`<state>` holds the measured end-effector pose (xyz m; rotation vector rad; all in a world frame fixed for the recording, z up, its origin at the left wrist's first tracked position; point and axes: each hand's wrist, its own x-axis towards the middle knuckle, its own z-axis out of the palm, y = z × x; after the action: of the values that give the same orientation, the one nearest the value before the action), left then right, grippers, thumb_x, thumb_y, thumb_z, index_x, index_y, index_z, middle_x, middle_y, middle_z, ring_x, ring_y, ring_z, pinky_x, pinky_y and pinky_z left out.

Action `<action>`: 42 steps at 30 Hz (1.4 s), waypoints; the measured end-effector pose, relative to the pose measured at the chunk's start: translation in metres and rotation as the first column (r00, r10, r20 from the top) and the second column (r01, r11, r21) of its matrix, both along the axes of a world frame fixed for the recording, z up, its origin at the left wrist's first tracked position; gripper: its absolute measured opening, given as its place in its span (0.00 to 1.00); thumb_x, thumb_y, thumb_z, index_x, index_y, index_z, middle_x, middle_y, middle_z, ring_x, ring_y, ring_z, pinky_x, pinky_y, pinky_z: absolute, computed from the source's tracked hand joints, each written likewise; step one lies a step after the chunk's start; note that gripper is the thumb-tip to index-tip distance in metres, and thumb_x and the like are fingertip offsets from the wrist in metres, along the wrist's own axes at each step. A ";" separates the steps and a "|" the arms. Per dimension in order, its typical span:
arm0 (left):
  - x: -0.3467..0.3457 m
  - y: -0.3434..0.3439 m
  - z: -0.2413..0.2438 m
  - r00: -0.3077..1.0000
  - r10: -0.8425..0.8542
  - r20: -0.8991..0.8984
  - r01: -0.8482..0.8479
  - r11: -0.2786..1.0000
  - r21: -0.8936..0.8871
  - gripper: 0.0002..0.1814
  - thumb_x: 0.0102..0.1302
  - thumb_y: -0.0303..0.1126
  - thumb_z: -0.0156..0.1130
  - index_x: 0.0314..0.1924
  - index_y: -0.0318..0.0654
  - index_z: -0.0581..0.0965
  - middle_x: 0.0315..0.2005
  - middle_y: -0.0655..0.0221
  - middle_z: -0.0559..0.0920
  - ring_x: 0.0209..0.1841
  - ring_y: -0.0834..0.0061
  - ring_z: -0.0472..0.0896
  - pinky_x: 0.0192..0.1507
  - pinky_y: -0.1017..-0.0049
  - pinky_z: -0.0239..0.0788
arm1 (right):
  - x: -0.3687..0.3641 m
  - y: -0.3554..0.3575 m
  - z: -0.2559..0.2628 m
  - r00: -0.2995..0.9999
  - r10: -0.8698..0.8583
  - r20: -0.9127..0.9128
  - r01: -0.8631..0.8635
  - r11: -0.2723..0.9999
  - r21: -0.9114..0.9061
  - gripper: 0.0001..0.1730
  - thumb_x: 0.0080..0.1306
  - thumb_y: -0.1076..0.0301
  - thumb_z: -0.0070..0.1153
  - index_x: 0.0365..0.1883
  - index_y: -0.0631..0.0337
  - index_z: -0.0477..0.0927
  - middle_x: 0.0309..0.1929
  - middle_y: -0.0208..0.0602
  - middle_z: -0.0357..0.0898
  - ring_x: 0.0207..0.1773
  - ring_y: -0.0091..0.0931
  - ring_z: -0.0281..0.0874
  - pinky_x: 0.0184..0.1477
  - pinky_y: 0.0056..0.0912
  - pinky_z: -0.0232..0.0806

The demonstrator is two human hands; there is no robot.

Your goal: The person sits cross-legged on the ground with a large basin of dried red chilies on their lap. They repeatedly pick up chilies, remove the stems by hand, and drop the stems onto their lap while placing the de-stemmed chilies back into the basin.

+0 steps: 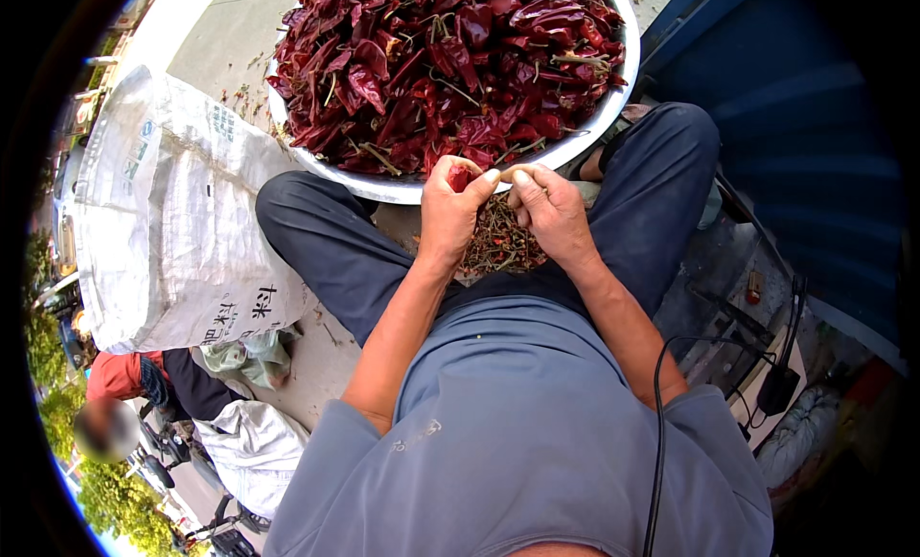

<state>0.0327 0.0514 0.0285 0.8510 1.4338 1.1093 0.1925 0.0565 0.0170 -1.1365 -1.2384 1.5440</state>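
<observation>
My left hand (451, 213) is closed around a dried red chili pepper (460, 178), part of which shows between the thumb and fingers. Just beside it, my right hand (552, 210) has its thumb and curled index finger pressed together, close to the left thumb tip. Whether a stem lies in that pinch cannot be made out. Both hands are over the near rim of a wide metal basin (388, 192). Dried dark-red chili peppers (460, 75) with stems fill the basin in a heap. Below my hands, a pile of loose chili stems (503, 240) lies on the ground between my legs.
A white woven sack (194, 219) bearing print stands at my left. Behind it a person in a red top (118, 377) sits near another whitish sack (251, 449). A blue metal panel (798, 154) rises on my right. A black cable (658, 427) hangs across my right arm.
</observation>
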 end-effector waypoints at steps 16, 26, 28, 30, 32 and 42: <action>-0.010 0.066 -0.041 0.760 0.030 -0.650 0.057 0.992 0.112 0.17 0.59 0.33 0.74 0.47 0.34 0.82 0.33 0.71 0.86 0.34 0.82 0.80 0.39 0.77 0.73 | 0.007 0.012 -0.010 0.966 -0.239 0.101 0.243 0.969 -0.033 0.15 0.78 0.62 0.51 0.52 0.65 0.80 0.25 0.27 0.76 0.27 0.17 0.73 0.31 0.24 0.67; -0.007 0.011 0.021 0.993 -0.107 0.047 0.097 0.977 0.188 0.18 0.67 0.25 0.69 0.55 0.34 0.78 0.42 0.72 0.84 0.41 0.83 0.80 0.47 0.81 0.74 | -0.008 0.002 -0.004 0.986 -0.075 0.152 0.021 0.944 0.328 0.10 0.75 0.65 0.57 0.45 0.64 0.81 0.30 0.43 0.80 0.31 0.33 0.80 0.35 0.36 0.70; -0.012 0.005 0.019 0.995 -0.086 -0.050 0.094 0.980 0.174 0.16 0.67 0.26 0.69 0.53 0.34 0.78 0.40 0.73 0.84 0.41 0.83 0.80 0.46 0.80 0.74 | -0.006 -0.001 -0.003 0.946 -0.036 0.323 -0.098 0.917 0.388 0.10 0.74 0.65 0.58 0.43 0.65 0.80 0.30 0.44 0.80 0.32 0.36 0.81 0.35 0.37 0.71; -0.019 -0.005 0.023 0.968 -0.140 -0.206 0.175 0.971 0.163 0.16 0.67 0.25 0.69 0.53 0.34 0.78 0.40 0.72 0.84 0.41 0.84 0.80 0.46 0.80 0.75 | -0.009 -0.006 0.003 0.932 -0.086 0.352 -0.080 0.898 0.432 0.10 0.71 0.66 0.61 0.39 0.65 0.79 0.29 0.45 0.80 0.32 0.41 0.81 0.34 0.39 0.72; -0.022 -0.014 0.023 0.928 -0.192 -0.319 0.243 0.962 0.126 0.16 0.66 0.25 0.68 0.53 0.34 0.77 0.39 0.71 0.84 0.41 0.84 0.80 0.45 0.79 0.75 | -0.005 -0.004 0.007 0.911 -0.124 0.394 -0.084 0.878 0.471 0.11 0.70 0.65 0.63 0.39 0.65 0.79 0.30 0.45 0.80 0.32 0.40 0.82 0.34 0.38 0.72; -0.036 -0.042 0.002 0.903 -0.350 -0.247 0.336 0.937 -0.098 0.14 0.67 0.25 0.65 0.52 0.32 0.79 0.37 0.73 0.83 0.39 0.83 0.80 0.44 0.77 0.75 | -0.006 -0.013 0.005 0.728 -0.181 0.662 -0.466 0.578 0.670 0.09 0.60 0.72 0.62 0.28 0.59 0.72 0.24 0.35 0.70 0.22 0.36 0.76 0.23 0.37 0.70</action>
<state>-0.0031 0.0096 0.0304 1.1947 1.4474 0.7061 0.1862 0.0432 0.0218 -0.9427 -2.2886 0.4003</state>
